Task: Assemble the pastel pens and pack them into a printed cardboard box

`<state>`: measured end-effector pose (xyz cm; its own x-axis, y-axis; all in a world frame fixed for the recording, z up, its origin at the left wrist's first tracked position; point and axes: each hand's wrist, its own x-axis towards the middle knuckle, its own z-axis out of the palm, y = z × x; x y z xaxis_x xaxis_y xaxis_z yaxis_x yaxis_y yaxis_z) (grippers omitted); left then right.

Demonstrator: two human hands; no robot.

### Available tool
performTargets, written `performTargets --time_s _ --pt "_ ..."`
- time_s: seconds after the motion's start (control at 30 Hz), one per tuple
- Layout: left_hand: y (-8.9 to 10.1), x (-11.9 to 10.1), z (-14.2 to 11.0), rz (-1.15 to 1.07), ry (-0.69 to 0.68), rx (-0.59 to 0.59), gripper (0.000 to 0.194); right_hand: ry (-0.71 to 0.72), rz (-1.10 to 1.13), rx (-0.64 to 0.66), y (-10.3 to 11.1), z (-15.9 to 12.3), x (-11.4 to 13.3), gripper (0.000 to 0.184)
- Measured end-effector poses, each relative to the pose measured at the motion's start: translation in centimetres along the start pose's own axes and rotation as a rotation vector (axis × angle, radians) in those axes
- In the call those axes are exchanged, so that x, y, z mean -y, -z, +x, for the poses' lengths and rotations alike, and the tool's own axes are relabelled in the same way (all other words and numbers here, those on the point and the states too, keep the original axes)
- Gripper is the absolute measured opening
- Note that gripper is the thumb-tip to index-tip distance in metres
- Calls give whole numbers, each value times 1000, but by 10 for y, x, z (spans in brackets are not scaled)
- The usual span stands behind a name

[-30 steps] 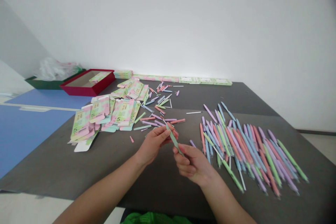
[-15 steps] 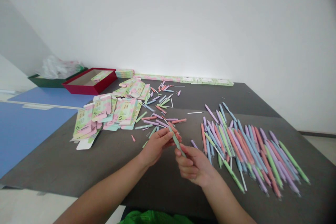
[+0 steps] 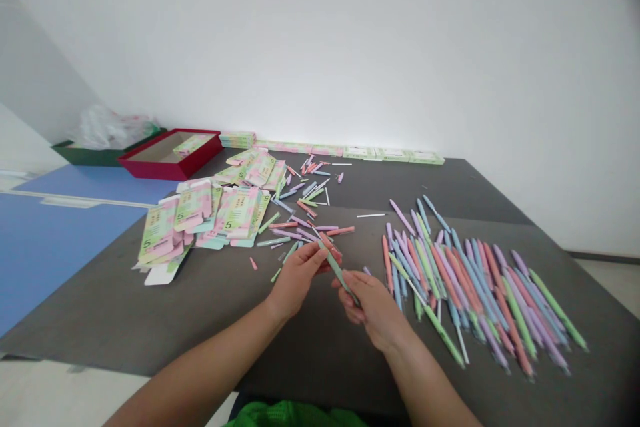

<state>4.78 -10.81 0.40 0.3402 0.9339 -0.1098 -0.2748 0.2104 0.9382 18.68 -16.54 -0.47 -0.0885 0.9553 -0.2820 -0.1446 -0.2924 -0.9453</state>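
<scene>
Your left fingers and right fingers are closed on a pale green pen, one set at each end, holding it tilted above the bench. Your left hand has the upper end, with a salmon pink pen right against it; you can't tell from this view whether that pen is gripped or only lying behind. Your right hand has the lower end.

Just right of that hand, a large spread of pastel pens lies fanned across the dark grey top. To your left, loose pens and pen parts lie scattered beside a heap of flat printed cardboard boxes marked with a 5. Farther off, a red tray holds one more printed box, and a row of boxes lines the back edge.
</scene>
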Motion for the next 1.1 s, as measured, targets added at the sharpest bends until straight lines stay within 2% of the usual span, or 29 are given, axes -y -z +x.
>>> performTargets --time_s 0.07,0.1,0.13,0.23,0.27,0.3,0.4,0.43,0.47,0.57,0.6,0.63,0.73,0.77,0.8,0.9,0.93,1.03,1.07,1.1 --pt "0 -3 -1 -19 11 47 22 -152 257 216 1 -1 1 36" --pt "1 -3 -2 -9 9 49 22 -165 300 245 1 -1 1 36" --pt "1 -4 -2 11 2 36 22 -127 277 204 1 0 0 35" --pt "2 -2 0 84 -18 -27 21 95 28 -111 -1 3 -4 31" --pt "2 -1 1 86 -16 -32 21 133 -31 -171 -1 3 -4 30" --pt "2 0 1 74 -10 -22 21 129 -41 -171 -1 3 -4 28" --pt "3 -1 1 11 10 42 20 -27 113 70 -1 0 -1 35" --pt "3 -1 1 6 12 53 20 -51 147 112 -1 -1 1 37" --pt "2 -1 1 14 8 48 20 -41 136 103 -1 -1 2 37" --pt "1 -1 1 59 -6 -4 19 94 -45 -117 -1 -2 2 31" --pt "1 -1 1 60 -2 -6 19 103 -65 -143 -2 -2 1 30" --pt "1 -1 1 50 6 7 20 74 -37 -108 -2 -3 1 29" --pt "1 -1 0 -1 30 76 22 -93 165 135 -1 -4 -2 38" --pt "1 -1 -1 -5 31 84 22 -100 184 149 -1 -5 -3 38" --pt "0 0 -1 4 28 78 21 -70 156 106 -1 -5 -4 36" --pt "-1 1 -2 47 13 25 19 71 2 -140 -2 -5 -6 34" --pt "-2 1 -2 44 18 20 20 70 8 -146 -2 -5 -7 32" --pt "-3 2 -3 -15 66 51 23 -87 201 102 -1 -7 -6 34" --pt "-3 2 -3 -28 78 59 23 -119 242 156 -1 -8 -6 36" --pt "-4 2 -3 -30 80 58 23 -121 235 156 -2 -8 -5 36"
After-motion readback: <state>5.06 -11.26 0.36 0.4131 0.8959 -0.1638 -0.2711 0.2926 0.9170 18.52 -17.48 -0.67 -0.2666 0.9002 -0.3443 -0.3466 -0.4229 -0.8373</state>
